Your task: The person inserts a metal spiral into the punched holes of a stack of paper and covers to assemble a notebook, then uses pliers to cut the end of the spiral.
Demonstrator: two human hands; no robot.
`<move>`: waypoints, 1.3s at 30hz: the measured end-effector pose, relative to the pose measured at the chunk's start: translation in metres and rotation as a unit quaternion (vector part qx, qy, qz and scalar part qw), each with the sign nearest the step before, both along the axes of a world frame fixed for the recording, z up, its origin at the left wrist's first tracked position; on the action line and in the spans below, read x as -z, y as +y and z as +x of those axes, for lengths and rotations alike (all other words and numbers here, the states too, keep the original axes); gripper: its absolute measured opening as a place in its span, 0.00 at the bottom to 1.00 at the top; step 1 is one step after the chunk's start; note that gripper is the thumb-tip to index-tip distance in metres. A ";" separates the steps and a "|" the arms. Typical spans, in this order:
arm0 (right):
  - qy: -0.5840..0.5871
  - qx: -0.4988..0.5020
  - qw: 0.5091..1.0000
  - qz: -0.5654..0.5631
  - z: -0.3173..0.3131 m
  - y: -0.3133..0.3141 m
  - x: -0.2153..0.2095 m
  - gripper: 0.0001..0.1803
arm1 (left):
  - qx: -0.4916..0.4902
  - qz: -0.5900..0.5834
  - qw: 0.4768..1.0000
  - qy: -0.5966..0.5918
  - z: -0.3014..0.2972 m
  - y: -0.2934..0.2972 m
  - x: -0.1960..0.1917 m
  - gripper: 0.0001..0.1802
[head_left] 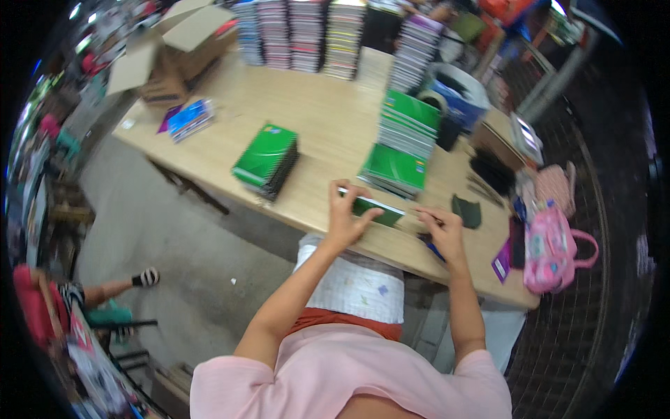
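My left hand (347, 213) grips the left end of a green notebook (377, 210) that is held on edge at the near side of the wooden table (314, 119). My right hand (443, 230) rests on the table just right of the notebook, fingers bent near its right end and over a small blue object (433, 249). Whether the right hand grips anything is unclear. Just beyond the hands lies a low pile of green spiral notebooks (394, 170), with a taller stack (410, 126) behind it.
Another pile of green notebooks (266, 160) lies to the left. Tall stacks of notebooks (307, 35) line the far edge beside an open cardboard box (171, 49). A pink backpack (551, 244) and a blue bin (457, 94) sit at right. Another person's leg (118, 286) shows on the floor at left.
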State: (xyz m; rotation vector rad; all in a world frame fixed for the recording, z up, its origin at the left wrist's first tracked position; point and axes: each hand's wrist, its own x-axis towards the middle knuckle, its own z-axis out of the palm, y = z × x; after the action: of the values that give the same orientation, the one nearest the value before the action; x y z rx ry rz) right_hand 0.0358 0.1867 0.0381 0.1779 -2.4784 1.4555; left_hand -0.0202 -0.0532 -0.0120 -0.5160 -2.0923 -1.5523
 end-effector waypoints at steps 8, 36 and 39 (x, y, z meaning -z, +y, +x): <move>0.000 0.031 0.998 0.055 0.009 0.001 -0.016 0.09 | 0.048 0.010 0.998 -0.036 0.006 0.020 -0.008 0.22; 0.014 -0.061 0.988 0.141 0.006 -0.012 -0.020 0.09 | 0.010 0.017 1.000 0.002 0.006 0.014 -0.004 0.21; 0.068 -0.054 0.984 0.155 0.006 -0.020 -0.020 0.08 | 0.019 0.023 1.000 -0.009 0.007 0.014 -0.003 0.21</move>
State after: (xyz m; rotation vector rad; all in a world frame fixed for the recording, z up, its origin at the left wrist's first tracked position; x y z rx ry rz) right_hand 0.0418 0.1665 0.0580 0.4615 -2.6007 1.0444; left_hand -0.0132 -0.0391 -0.0089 -0.5293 -2.0665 -1.6276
